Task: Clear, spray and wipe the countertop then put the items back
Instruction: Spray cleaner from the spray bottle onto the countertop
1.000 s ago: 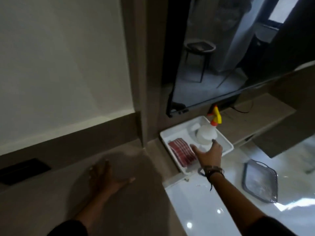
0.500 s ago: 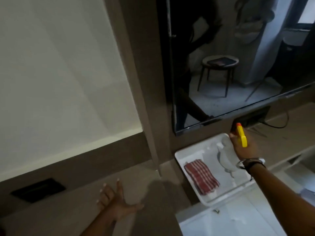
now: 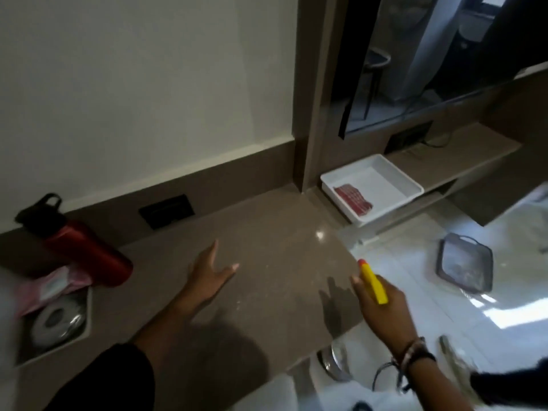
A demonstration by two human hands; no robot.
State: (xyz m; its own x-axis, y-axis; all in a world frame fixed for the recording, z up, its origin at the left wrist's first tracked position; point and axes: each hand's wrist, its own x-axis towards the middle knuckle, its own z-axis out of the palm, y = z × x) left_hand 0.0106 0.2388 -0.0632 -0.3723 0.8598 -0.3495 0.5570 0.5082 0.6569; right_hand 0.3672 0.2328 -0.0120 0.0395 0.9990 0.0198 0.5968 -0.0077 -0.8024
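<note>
Over the desk's (image 3: 267, 232) right edge, your right hand (image 3: 382, 310) is closed around the spray bottle (image 3: 373, 284); its yellow head points forward and left, toward the bare surface. Your left hand (image 3: 207, 277) lies open, fingers spread, just left of that line. The red-striped cloth (image 3: 353, 200) waits in the white tray (image 3: 397, 180) further ahead, nearer your right hand.
</note>
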